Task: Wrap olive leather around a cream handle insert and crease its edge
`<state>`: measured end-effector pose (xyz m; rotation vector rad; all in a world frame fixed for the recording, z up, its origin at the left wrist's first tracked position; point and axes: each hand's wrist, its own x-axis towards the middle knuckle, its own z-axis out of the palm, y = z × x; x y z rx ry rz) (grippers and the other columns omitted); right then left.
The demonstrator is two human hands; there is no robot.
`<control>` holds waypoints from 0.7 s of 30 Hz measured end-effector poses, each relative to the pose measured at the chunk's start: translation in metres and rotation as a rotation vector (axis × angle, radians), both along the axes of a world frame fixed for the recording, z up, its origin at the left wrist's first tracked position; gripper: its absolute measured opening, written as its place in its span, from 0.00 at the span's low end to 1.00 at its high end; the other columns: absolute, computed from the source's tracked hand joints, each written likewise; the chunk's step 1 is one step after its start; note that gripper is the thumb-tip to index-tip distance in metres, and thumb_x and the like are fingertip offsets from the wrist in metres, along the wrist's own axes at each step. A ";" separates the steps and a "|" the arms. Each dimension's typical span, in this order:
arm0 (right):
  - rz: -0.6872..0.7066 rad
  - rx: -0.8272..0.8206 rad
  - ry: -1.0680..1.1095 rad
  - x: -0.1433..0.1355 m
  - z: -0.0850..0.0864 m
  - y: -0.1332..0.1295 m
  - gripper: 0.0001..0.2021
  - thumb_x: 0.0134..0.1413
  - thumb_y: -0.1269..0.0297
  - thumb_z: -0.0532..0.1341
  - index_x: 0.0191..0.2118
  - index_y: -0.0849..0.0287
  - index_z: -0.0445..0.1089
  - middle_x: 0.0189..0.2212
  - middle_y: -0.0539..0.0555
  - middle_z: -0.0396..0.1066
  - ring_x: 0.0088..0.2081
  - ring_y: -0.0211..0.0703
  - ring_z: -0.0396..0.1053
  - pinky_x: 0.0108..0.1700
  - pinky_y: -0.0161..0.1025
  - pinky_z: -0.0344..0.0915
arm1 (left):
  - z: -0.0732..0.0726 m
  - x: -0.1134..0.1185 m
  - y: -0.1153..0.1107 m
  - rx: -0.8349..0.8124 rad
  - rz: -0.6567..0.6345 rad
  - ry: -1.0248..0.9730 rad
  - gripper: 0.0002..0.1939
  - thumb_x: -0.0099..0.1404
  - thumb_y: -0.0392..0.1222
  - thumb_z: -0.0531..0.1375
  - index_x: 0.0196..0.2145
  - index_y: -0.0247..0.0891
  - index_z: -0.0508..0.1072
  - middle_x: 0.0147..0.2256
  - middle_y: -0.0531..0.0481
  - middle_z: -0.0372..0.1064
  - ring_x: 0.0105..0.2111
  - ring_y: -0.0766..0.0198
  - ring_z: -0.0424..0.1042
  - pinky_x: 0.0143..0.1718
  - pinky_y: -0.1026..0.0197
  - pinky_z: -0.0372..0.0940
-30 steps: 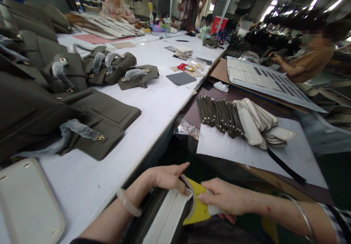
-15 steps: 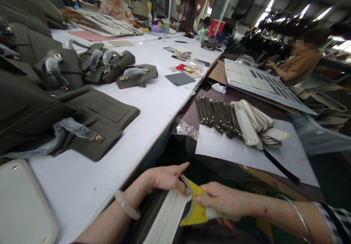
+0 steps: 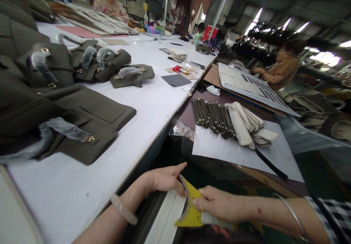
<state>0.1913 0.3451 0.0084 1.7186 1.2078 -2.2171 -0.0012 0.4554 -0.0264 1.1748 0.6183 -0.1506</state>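
My left hand [image 3: 162,178] is at the lower middle, its thumb bent down over the end of a dark olive bag piece with a white strip [image 3: 165,216] along it. The index finger points outward; the other fingers are hidden beneath. From the right, my right hand [image 3: 219,204] grips a yellow spatula-like tool [image 3: 192,218] with a curved edge and a pale, wrapped-looking handle. That curved edge lies against the end of the bag piece, close to my left thumb. Fingertips of the right hand show under the handle.
Olive bags [image 3: 93,116] with plastic-wrapped handles lie on the white table [image 3: 128,127] to the left. Right of its edge, olive and cream straps [image 3: 240,123] are stacked on white paper [image 3: 211,147]. One person [image 3: 282,68] works at the right, another [image 3: 111,6] at the far left.
The view has turned slightly, so the surroundings sit a little further left. Both hands keep their hold, and the yellow tool appears slightly more tilted against the bag piece.
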 end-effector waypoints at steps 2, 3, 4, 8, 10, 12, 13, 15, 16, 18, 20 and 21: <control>-0.007 0.000 -0.004 -0.002 0.002 0.000 0.15 0.66 0.52 0.50 0.36 0.58 0.61 0.15 0.45 0.65 0.09 0.33 0.60 0.11 0.26 0.58 | 0.000 0.000 -0.001 -0.017 0.030 -0.016 0.63 0.43 0.36 0.68 0.70 0.33 0.37 0.52 0.42 0.71 0.50 0.50 0.70 0.49 0.56 0.64; -0.012 -0.006 -0.008 -0.003 0.002 0.000 0.14 0.66 0.52 0.50 0.36 0.58 0.61 0.15 0.45 0.64 0.09 0.33 0.59 0.11 0.26 0.58 | 0.000 -0.001 -0.001 -0.025 0.039 -0.025 0.64 0.43 0.36 0.68 0.70 0.32 0.36 0.50 0.42 0.72 0.47 0.51 0.71 0.48 0.56 0.64; -0.016 -0.014 -0.009 -0.004 0.002 0.000 0.14 0.66 0.52 0.50 0.37 0.58 0.60 0.15 0.45 0.65 0.09 0.33 0.59 0.11 0.26 0.58 | 0.000 -0.001 -0.002 -0.035 0.044 -0.036 0.64 0.43 0.35 0.68 0.70 0.32 0.34 0.47 0.43 0.73 0.44 0.53 0.71 0.46 0.56 0.64; -0.030 -0.022 0.055 -0.008 -0.005 -0.001 0.15 0.67 0.50 0.49 0.38 0.58 0.60 0.14 0.45 0.65 0.10 0.34 0.61 0.12 0.26 0.59 | -0.001 -0.004 -0.004 -0.060 0.084 -0.085 0.64 0.43 0.31 0.66 0.70 0.37 0.31 0.42 0.50 0.72 0.33 0.64 0.69 0.39 0.59 0.63; -0.036 -0.022 0.091 -0.013 -0.009 -0.003 0.16 0.67 0.50 0.48 0.38 0.58 0.61 0.14 0.46 0.65 0.09 0.35 0.61 0.12 0.26 0.58 | -0.002 -0.005 -0.007 -0.082 0.127 -0.125 0.63 0.44 0.30 0.65 0.70 0.38 0.31 0.40 0.53 0.71 0.32 0.66 0.68 0.38 0.61 0.62; -0.053 -0.027 0.097 -0.021 -0.012 -0.007 0.18 0.67 0.49 0.48 0.37 0.59 0.62 0.13 0.47 0.65 0.09 0.35 0.61 0.12 0.26 0.57 | -0.003 -0.006 -0.010 -0.106 0.177 -0.169 0.62 0.44 0.29 0.64 0.69 0.37 0.32 0.37 0.54 0.70 0.34 0.65 0.68 0.38 0.61 0.61; -0.071 -0.033 0.092 -0.025 -0.012 -0.009 0.18 0.68 0.49 0.47 0.36 0.59 0.62 0.13 0.47 0.65 0.09 0.36 0.61 0.11 0.26 0.57 | -0.003 -0.006 -0.012 -0.109 0.209 -0.192 0.60 0.45 0.29 0.64 0.69 0.36 0.34 0.35 0.54 0.70 0.35 0.64 0.68 0.40 0.60 0.61; -0.121 -0.058 0.083 -0.033 -0.013 -0.015 0.20 0.69 0.49 0.44 0.35 0.59 0.61 0.12 0.48 0.65 0.09 0.37 0.61 0.11 0.27 0.58 | 0.000 -0.010 -0.014 -0.088 0.278 -0.224 0.55 0.48 0.32 0.64 0.69 0.35 0.42 0.35 0.53 0.71 0.37 0.63 0.69 0.42 0.58 0.60; -0.151 -0.069 0.081 -0.038 -0.014 -0.019 0.21 0.69 0.50 0.42 0.36 0.59 0.61 0.12 0.49 0.65 0.09 0.37 0.61 0.12 0.28 0.59 | 0.002 -0.013 -0.016 -0.063 0.317 -0.227 0.50 0.50 0.35 0.65 0.67 0.34 0.47 0.36 0.51 0.72 0.37 0.62 0.69 0.43 0.58 0.60; -0.214 -0.087 0.077 -0.045 -0.018 -0.026 0.22 0.70 0.51 0.39 0.37 0.60 0.62 0.11 0.50 0.65 0.08 0.38 0.60 0.11 0.29 0.59 | 0.009 -0.022 -0.020 0.020 0.395 -0.192 0.41 0.56 0.43 0.64 0.64 0.34 0.55 0.43 0.46 0.73 0.40 0.61 0.70 0.45 0.57 0.60; -0.260 -0.085 0.075 -0.053 -0.023 -0.033 0.23 0.70 0.50 0.39 0.38 0.61 0.63 0.11 0.51 0.65 0.08 0.38 0.59 0.11 0.29 0.57 | 0.016 -0.033 -0.026 0.099 0.471 -0.118 0.34 0.62 0.50 0.62 0.62 0.36 0.60 0.51 0.43 0.71 0.46 0.58 0.69 0.49 0.57 0.61; -0.278 -0.075 0.080 -0.056 -0.026 -0.036 0.24 0.69 0.49 0.40 0.37 0.61 0.64 0.11 0.51 0.65 0.08 0.38 0.59 0.11 0.28 0.56 | 0.019 -0.038 -0.030 0.123 0.506 -0.082 0.33 0.63 0.52 0.60 0.62 0.37 0.61 0.54 0.43 0.69 0.50 0.57 0.68 0.52 0.57 0.60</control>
